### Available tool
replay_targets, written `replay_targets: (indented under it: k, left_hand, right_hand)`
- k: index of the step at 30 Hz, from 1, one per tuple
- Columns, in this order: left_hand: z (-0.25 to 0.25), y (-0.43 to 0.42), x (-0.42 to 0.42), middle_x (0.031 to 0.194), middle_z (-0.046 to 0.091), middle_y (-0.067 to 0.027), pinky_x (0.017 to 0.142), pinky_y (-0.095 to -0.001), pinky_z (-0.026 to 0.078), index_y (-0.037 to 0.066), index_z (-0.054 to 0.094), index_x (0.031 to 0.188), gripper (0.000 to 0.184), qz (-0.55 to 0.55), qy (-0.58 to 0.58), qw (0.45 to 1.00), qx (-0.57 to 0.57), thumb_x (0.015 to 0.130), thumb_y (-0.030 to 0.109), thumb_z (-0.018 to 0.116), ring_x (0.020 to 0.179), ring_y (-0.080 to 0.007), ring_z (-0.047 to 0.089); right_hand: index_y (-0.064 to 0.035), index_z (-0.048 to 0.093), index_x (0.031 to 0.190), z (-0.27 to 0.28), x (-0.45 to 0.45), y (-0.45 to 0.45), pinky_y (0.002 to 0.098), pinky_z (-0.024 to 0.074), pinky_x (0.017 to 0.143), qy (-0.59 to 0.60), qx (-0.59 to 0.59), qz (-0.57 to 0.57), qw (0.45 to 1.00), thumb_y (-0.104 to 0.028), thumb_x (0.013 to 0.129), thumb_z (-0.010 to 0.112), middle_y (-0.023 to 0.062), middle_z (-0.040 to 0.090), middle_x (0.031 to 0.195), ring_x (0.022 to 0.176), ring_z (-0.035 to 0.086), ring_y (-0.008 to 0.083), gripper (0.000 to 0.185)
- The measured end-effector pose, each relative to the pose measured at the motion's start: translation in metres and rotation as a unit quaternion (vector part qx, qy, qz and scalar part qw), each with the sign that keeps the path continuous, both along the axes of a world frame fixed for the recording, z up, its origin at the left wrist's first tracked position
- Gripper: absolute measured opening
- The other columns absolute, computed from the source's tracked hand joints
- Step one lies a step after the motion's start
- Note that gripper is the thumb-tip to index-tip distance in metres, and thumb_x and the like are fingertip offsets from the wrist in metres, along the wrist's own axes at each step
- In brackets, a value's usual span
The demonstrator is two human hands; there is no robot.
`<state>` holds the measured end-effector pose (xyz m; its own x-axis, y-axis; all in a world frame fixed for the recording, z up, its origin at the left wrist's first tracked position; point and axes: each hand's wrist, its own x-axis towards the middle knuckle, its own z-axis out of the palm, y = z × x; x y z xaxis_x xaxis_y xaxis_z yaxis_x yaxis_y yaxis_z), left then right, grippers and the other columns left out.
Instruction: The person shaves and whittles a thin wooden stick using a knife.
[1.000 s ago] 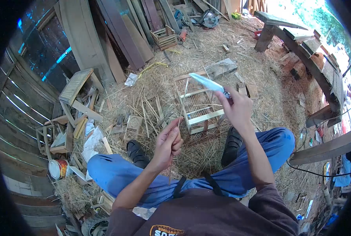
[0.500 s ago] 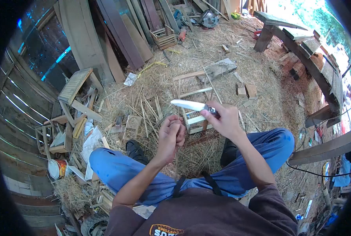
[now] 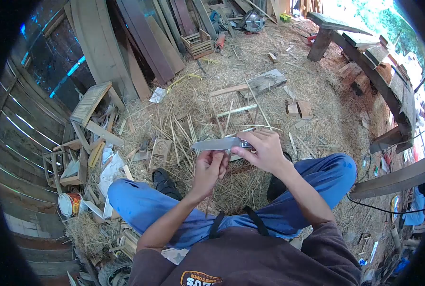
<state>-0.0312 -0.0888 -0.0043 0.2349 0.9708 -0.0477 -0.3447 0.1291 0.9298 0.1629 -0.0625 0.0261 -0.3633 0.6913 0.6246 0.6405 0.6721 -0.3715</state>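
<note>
My right hand (image 3: 262, 148) is closed round the handle of a knife (image 3: 218, 144), whose wide blade points left and lies just above the fingers of my left hand (image 3: 208, 172). My left hand is pinched on a thin strip, which shows faintly below the palm; its upper end is hidden by the blade and fingers. Beyond my hands a wooden frame (image 3: 237, 110) with thin slats lies on the straw-covered floor, partly hidden by my right hand and the knife.
Thin sticks (image 3: 176, 131) lie left of the frame. A grey board (image 3: 268, 81) and small wood blocks (image 3: 299, 108) are beyond it. A slatted stool (image 3: 91, 104) and a can (image 3: 69, 205) stand left; a circular saw (image 3: 253, 23) is far back. A bench (image 3: 384, 66) stands right.
My right hand and the knife have moved down and toward the left, bringing the blade over my left hand. My left hand has shifted slightly and stays closed.
</note>
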Motion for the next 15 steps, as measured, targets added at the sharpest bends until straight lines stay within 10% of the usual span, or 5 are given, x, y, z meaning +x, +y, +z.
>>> replay_targets:
  k: [15]
  left_hand:
    - [-0.001, -0.006, 0.001, 0.062, 0.040, 0.0060, 0.040, -0.0219, 0.024, 0.003, 0.060, 0.122, 0.028, 0.011, 0.082, 0.995, 0.052, 0.103, 0.022, 0.053, 0.047, -0.0025, 0.033]
  right_hand:
    - [-0.0082, 0.069, 0.097, 0.017, -0.002, 0.003, 0.0337, 0.0500, 0.059, -0.024, 0.049, -0.015, 0.998, -0.041, 0.076, 0.079, 0.0056, 0.070, 0.076, 0.065, 0.068, 0.0218, 0.040]
